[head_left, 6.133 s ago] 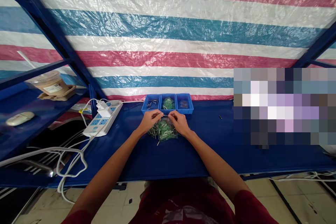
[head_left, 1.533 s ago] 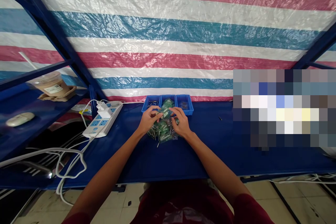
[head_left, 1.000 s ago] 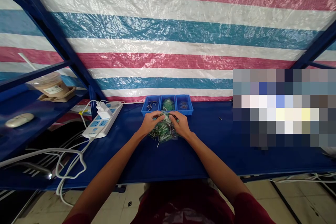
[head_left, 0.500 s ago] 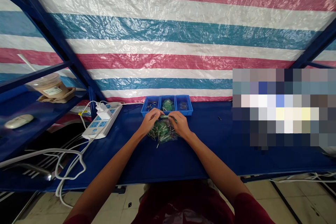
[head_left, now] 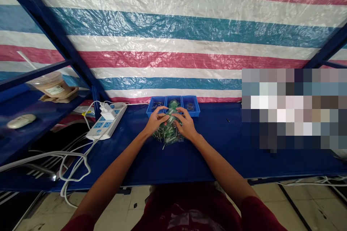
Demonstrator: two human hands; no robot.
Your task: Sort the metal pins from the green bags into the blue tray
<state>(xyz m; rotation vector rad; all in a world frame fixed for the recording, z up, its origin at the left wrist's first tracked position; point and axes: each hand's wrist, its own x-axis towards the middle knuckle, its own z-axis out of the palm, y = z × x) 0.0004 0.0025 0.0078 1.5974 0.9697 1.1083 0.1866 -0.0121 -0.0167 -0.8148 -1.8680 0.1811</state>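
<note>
Apparently picking through parts pile [head_left: 169, 137]: left hand [head_left: 155, 120] ten o'clock, right hand [head_left: 187, 124] two, grips unclear; next needs firm pinch.

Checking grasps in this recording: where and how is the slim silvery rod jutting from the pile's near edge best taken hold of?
Probably by its free end, pinched across its thickness from the person's side: the slim silvery rod points out toward the person, beyond the pile, whose clutter crowds its other end.
</note>
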